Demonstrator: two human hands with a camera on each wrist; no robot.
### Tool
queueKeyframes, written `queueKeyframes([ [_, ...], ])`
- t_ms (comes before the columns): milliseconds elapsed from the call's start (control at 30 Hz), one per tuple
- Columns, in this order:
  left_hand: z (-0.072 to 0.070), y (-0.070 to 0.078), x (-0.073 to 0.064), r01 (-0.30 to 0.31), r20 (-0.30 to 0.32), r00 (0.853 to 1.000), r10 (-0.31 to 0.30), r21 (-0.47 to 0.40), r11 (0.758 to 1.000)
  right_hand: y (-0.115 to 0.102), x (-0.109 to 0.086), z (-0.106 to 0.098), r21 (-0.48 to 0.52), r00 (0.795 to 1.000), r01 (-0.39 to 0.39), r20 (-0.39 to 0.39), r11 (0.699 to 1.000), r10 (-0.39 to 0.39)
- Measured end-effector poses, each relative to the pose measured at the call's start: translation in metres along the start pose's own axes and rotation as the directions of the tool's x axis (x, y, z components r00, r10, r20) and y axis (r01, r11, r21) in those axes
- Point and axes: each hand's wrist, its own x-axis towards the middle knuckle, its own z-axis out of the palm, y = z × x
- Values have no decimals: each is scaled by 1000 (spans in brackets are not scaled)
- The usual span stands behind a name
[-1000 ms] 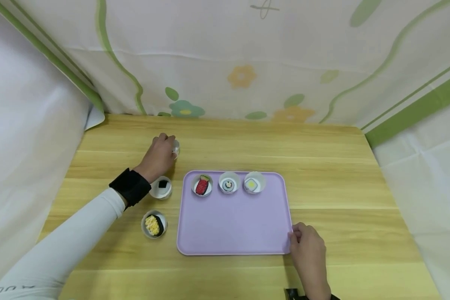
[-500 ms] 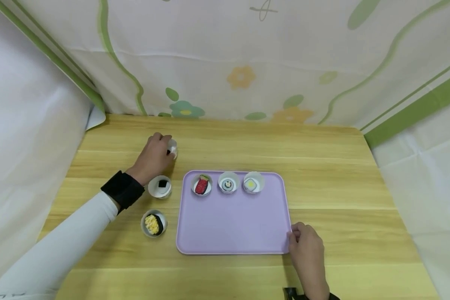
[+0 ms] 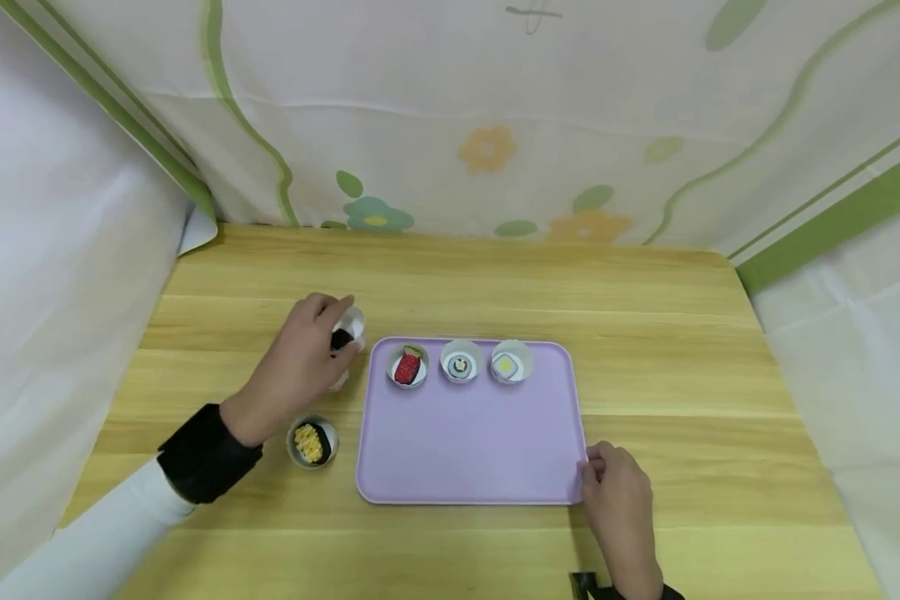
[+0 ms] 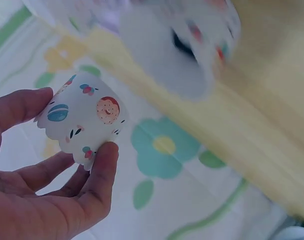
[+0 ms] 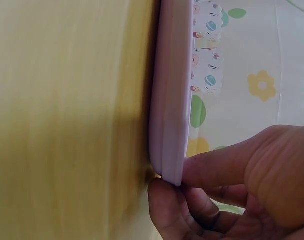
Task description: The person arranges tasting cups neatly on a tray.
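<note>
My left hand point(image 3: 288, 362) pinches a white paper baking cup point(image 4: 84, 117) printed with small sweets, between thumb and fingers. Something black, part of a toy sushi piece, shows inside that cup in the head view. Left of the tray, a second cup point(image 3: 339, 382) is mostly hidden beneath this hand. Closer to me stands a cup with a yellow-topped toy sushi point(image 3: 311, 443). At the near right corner of the lilac tray point(image 3: 472, 450), my right hand point(image 3: 618, 504) grips the rim, thumb and fingers on either side of it.
Along the tray's far edge sit three cups, holding a red-topped toy sushi point(image 3: 407, 367), a round roll point(image 3: 460, 366) and a yellow-centred roll point(image 3: 506, 365). A patterned curtain point(image 3: 420, 108) hangs behind the wooden table point(image 3: 682, 333), with white cloth on both sides.
My left hand has drawn the cup from the far left of the table towards me, over the second cup. My right hand has stayed at the tray's corner.
</note>
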Motion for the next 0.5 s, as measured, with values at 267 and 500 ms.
queueKeyframes([
  [267, 21, 31, -23, -109, -25, 994, 110, 50, 993, 1, 2, -2, 8, 1000, -17, 19, 1000, 17],
  [500, 48, 45, -43, -204, -46, 977, 210, 105, 973, 1, 0, -3, 5, 999, -35, 28, 999, 35],
])
